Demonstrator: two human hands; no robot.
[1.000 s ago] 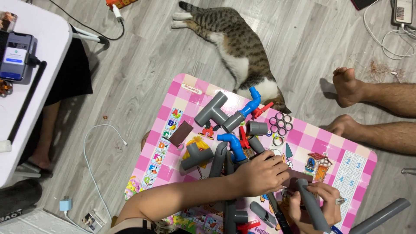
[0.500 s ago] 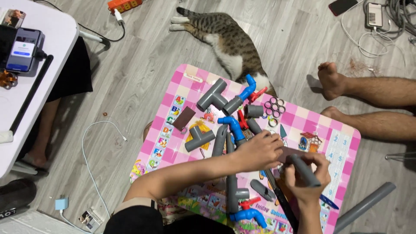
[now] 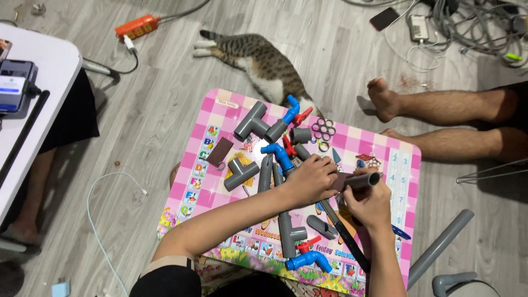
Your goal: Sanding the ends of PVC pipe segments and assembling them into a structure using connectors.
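Pink checked worktop (image 3: 217, 118) is sitting low on the grey floor. On its left part a grey tee fitting (image 3: 240, 174) is lying beside a brown card (image 3: 220, 150). Toward the middle, the left hand (image 3: 311, 179) is curling its fingers over one end of a short grey pipe (image 3: 360, 181). Right of it, the right hand (image 3: 373, 206) is wrapping its fingers around that pipe just above the worktop. Beyond the worktop's far edge a tabby cat (image 3: 264, 63) is lying stretched out.
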